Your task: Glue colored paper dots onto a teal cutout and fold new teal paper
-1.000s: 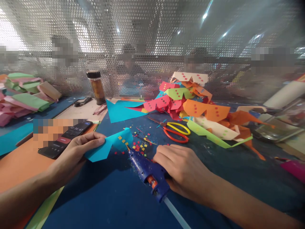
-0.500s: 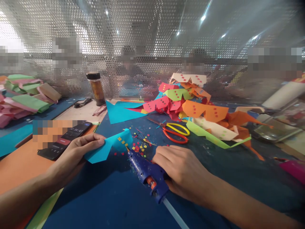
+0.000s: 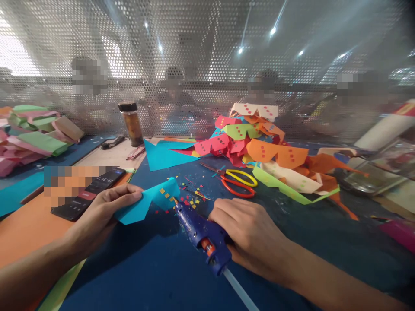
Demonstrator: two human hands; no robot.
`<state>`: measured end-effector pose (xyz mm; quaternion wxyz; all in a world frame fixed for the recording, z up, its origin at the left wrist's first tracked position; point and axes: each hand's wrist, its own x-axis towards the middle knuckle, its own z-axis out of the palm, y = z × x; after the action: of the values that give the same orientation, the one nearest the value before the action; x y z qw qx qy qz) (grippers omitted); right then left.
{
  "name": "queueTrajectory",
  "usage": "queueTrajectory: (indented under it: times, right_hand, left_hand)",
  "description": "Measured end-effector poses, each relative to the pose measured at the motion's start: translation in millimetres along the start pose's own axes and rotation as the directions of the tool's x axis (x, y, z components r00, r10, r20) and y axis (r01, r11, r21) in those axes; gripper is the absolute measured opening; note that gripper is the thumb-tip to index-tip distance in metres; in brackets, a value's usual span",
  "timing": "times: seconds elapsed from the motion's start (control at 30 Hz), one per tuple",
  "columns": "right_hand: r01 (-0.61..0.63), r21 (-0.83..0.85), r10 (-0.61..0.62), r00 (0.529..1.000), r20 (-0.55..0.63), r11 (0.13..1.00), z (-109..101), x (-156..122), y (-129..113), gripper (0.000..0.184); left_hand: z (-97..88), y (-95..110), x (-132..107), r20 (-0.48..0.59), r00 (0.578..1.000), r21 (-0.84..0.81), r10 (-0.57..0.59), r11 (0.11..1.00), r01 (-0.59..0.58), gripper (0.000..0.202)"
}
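item: blue paper piece (image 3: pixel 145 203), front-centre on the table (image 3: pixel 155 268), its l. end pinched betw. thumb & fingers of our left hand (image 3: pixel 106 211), forearm lying low.
done, as we judge: a few yellow squares already on it; a pile of dotted paper shapes (image 3: pixel 259 142) sits behind.
left: loose paper squares (image 3: pixel 191 201) scattered by the tip, not yet stuck.
right hand (image 3: pixel 249 233): palm down, closed round the glue gun (image 3: pixel 201 231); nozzle at the blue piece's lower edge, contact unclear.
nearby: scissors (image 3: pixel 238 181), phone (image 3: pixel 89 192).
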<state>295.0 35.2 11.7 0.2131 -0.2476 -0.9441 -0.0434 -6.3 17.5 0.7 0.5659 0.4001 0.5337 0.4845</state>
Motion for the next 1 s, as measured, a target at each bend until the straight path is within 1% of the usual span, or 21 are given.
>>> queueTrajectory:
  times: [0.27,0.5,0.63,0.7,0.77,0.8,0.83,0.87,0.9,0.97,1.0]
  right_hand:
    - [-0.001,-0.015,0.001,1.0,0.013,1.0,-0.3,1.5,-0.9,0.01]
    - [-0.01,-0.011,0.01,1.0,0.022,1.0,1.3,0.7,-1.5,0.01]
    - [0.007,0.004,-0.007,1.0,0.018,1.0,0.4,1.2,-1.6,0.01]
    - [0.008,0.044,-0.007,1.0,-0.001,0.999,-1.8,1.8,-1.5,0.011]
    - [-0.005,0.129,0.012,0.999,-0.048,0.992,-4.0,2.6,-1.8,0.012]
    - [-0.025,0.191,0.04,0.996,-0.076,0.981,-4.7,3.1,-2.2,0.013]
    - [-0.071,0.262,0.102,0.989,-0.108,0.962,-4.9,3.5,-2.7,0.015]
    - [-0.133,0.34,0.189,0.973,-0.135,0.931,-4.6,4.1,-3.4,0.018]
    - [-0.219,0.417,0.305,0.94,-0.151,0.882,-3.9,4.6,-4.2,0.021]
    - [-0.399,0.535,0.546,0.826,-0.144,0.745,-1.7,5.9,-5.9,0.025]
    - [-0.466,0.57,0.631,0.766,-0.122,0.677,-0.5,6.6,-6.7,0.027]
  left_hand:
    - [-2.9,-3.0,0.4,0.014,1.0,-0.005,-0.012,1.0,0.013,0.031]
    - [-1.6,-2.4,1.3,0.008,1.0,-0.006,-0.011,1.0,0.011,0.032]
    - [-2.5,-3.3,1.1,0.009,1.0,-0.008,-0.02,1.0,0.02,0.031]
    - [-2.7,-2.8,0.6,0.011,1.0,-0.012,-0.026,1.0,0.026,0.03]
    - [-1.4,-1.3,-0.5,0.007,0.999,-0.02,-0.032,0.999,0.032,0.031]
    - [0.0,-0.2,-1.4,0.006,0.999,-0.026,-0.035,0.999,0.035,0.031]
    - [1.7,0.9,-2.4,0.004,0.999,-0.033,-0.038,0.999,0.038,0.032]
    - [3.8,1.9,-3.6,0.006,0.999,-0.038,-0.041,0.998,0.042,0.033]
    - [6.1,2.6,-5.0,0.013,0.999,-0.042,-0.045,0.998,0.045,0.033]
    - [10.7,2.9,-8.2,0.037,0.998,-0.047,-0.049,0.998,0.051,0.034]
    - [13.0,2.5,-10.1,0.051,0.997,-0.049,-0.051,0.997,0.054,0.034]
